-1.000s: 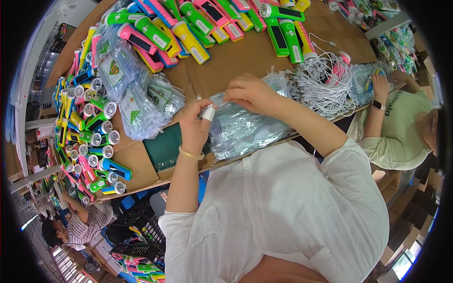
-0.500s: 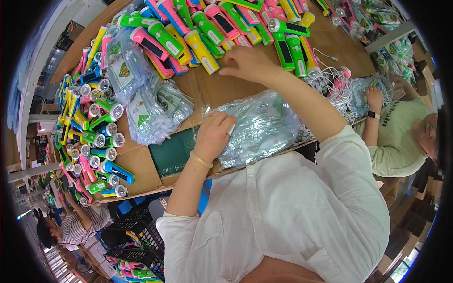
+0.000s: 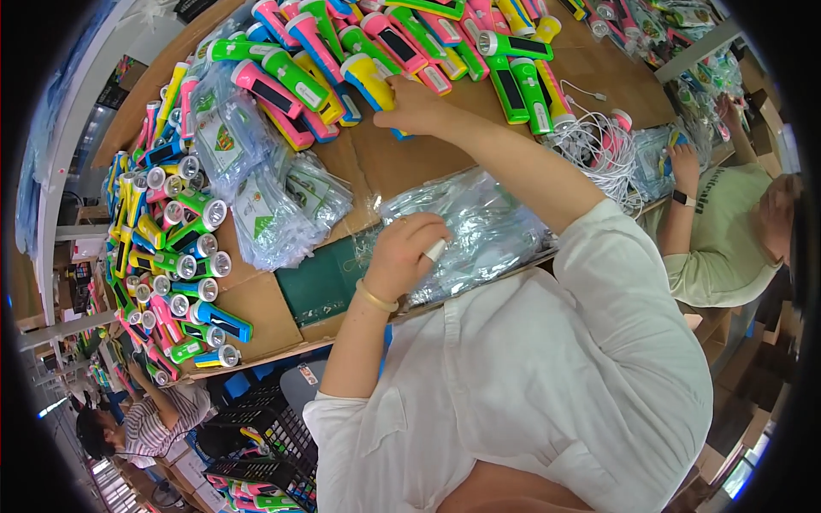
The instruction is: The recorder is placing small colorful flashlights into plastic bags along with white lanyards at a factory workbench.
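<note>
The desk (image 3: pixel 410 164), faced with brown cardboard, stretches well past both hands, its near edge bowing just below the left hand (image 3: pixel 409 248). Exposed cardboard forms a band between that hand and the right hand (image 3: pixel 415 107), and a dark green panel (image 3: pixel 316 286) lies beside the left hand, on its left. Beyond the right hand the room ends at a crowded heap of flashlights (image 3: pixel 393 43); well left of the left hand, a second group of flashlights (image 3: pixel 184 265) reaches the desk's side.

Half a second ago the right hand was beside the yellow flashlight (image 3: pixel 366 75) with fingers apart; now it is closed round the body, thumb on the near side, at the heap's near rim. The left hand has slid slightly farther right over the plastic bags (image 3: pixel 505 231); its fingers are loosely bent on them, and I cannot tell whether it grips one.

The flashlights are smooth, tapered plastic in pink, green, yellow and blue, some with dark rectangular panels. Under the left hand the bags are glossy, crumpled film; the printed bags (image 3: pixel 261 218) to its upper left have green designs. Thin white cables (image 3: pixel 590 162) coil right of the right hand. A cream bracelet (image 3: pixel 376 295) rings the left wrist, and a white wrap (image 3: pixel 435 250) covers one left digit.
</note>
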Demonstrator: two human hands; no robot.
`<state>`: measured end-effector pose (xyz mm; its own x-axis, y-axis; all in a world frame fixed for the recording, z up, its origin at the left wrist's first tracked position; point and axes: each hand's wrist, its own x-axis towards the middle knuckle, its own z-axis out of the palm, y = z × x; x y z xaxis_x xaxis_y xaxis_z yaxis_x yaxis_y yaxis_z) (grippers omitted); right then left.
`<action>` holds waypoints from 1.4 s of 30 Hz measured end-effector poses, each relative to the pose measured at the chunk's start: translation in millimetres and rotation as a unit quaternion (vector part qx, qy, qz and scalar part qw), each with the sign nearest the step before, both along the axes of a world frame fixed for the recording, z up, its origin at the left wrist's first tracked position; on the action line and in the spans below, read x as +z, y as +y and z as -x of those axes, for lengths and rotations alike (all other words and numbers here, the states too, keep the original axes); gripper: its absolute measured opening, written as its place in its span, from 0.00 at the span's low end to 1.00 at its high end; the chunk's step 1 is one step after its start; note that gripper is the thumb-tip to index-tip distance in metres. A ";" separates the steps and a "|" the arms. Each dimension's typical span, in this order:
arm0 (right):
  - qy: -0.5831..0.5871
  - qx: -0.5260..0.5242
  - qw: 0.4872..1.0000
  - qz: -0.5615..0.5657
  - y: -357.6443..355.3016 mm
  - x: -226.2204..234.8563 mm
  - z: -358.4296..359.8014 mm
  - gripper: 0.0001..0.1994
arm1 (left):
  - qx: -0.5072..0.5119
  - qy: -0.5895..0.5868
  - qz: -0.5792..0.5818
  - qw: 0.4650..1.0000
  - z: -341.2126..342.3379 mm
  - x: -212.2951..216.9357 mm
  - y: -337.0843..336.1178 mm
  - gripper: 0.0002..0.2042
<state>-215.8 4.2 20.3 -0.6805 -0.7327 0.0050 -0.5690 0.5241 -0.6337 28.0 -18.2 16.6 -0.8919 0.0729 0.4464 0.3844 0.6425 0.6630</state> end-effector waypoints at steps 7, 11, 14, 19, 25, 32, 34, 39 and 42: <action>-0.490 -0.046 0.814 0.308 105.3 37.3 -41.1 0.19 | 0.034 0.005 0.046 0.998 20.3 -7.5 -11.0 0.12; -0.287 -0.031 0.903 0.318 113.9 24.4 -56.4 0.22 | 0.018 0.012 0.119 0.993 28.2 0.4 -1.6 0.15; -0.205 0.022 0.937 0.283 123.4 15.1 -65.7 0.27 | -0.007 0.005 0.133 0.991 26.2 -3.5 2.3 0.14; -0.231 0.124 0.942 0.210 149.6 11.3 -74.5 0.27 | 0.044 0.030 -0.047 0.997 20.5 -3.3 0.0 0.08; 0.003 0.204 0.977 -0.066 181.3 53.3 -61.0 0.25 | 0.078 0.024 -0.094 0.992 8.9 19.1 -2.2 0.09; 0.183 0.286 0.918 -0.206 192.5 35.1 -93.5 0.15 | -0.034 -0.005 -0.068 0.997 23.8 30.0 6.6 0.08; 0.196 0.294 0.921 -0.168 196.4 28.7 -84.2 0.14 | -0.036 -0.012 -0.059 0.998 27.8 26.8 9.0 0.09; 0.099 -0.085 0.991 -0.032 222.6 28.3 34.3 0.16 | 0.054 -0.038 -0.042 0.997 12.5 9.7 9.4 0.09; 0.087 -0.273 0.944 -0.160 243.8 12.1 116.2 0.19 | 0.072 -0.029 -0.043 0.996 11.6 10.7 15.8 0.09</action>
